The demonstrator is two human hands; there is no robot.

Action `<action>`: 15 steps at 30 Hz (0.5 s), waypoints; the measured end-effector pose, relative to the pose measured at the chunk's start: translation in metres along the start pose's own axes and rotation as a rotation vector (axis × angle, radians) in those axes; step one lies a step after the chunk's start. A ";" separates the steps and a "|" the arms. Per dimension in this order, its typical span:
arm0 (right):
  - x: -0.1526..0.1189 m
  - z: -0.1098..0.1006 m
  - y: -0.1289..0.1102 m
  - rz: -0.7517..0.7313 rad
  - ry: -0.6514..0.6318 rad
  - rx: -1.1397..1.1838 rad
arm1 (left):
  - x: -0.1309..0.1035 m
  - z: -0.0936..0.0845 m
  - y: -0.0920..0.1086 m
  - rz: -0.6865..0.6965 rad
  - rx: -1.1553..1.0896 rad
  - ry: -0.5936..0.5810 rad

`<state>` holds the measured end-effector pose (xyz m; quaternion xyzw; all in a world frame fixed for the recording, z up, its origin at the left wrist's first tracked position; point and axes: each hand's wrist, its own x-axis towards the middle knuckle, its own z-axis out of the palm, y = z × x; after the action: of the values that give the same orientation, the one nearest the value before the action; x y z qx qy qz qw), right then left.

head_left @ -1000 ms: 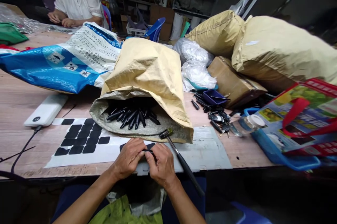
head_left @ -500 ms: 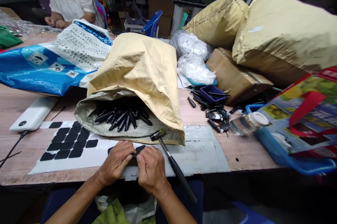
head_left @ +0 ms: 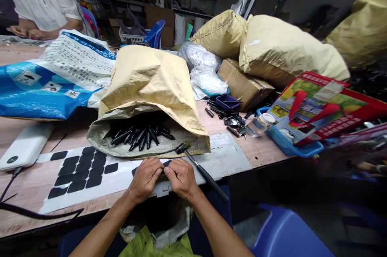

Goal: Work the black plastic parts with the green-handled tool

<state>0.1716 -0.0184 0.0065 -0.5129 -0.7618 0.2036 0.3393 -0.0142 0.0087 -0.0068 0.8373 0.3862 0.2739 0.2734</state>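
Note:
My left hand point(head_left: 147, 179) and my right hand point(head_left: 182, 178) meet at the table's front edge, fingers closed around a small black piece point(head_left: 163, 166) that is mostly hidden between them. Just behind them lies an open paper sack point(head_left: 151, 79) with many black pen-like parts point(head_left: 142, 136) in its mouth. A hammer point(head_left: 205, 174) rests beside my right hand, its head by the sack's lip and its handle past the table edge. To the left, black rounded squares point(head_left: 81, 168) lie in rows on a white sheet point(head_left: 121, 182).
A white power bank point(head_left: 26, 148) with a cable sits at left, below a blue and white bag point(head_left: 45, 83). At right are black parts, a clear jar point(head_left: 261, 124), a blue tray point(head_left: 290, 144) and a carton point(head_left: 242, 81). A person in white point(head_left: 45, 7) sits across the table.
The view has turned to the right, so the table things appear further left and a blue stool shows at lower right. Both hands remain together on the small black piece.

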 end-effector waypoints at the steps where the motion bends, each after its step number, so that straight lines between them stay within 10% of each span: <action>1: 0.000 0.000 0.000 -0.003 -0.002 -0.001 | 0.000 0.000 0.000 0.002 -0.001 0.002; 15: 0.002 0.000 0.000 -0.023 0.025 0.003 | 0.003 0.002 -0.001 -0.018 0.015 0.005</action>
<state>0.1708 -0.0167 0.0069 -0.5060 -0.7631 0.1942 0.3521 -0.0115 0.0111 -0.0081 0.8350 0.3964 0.2709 0.2686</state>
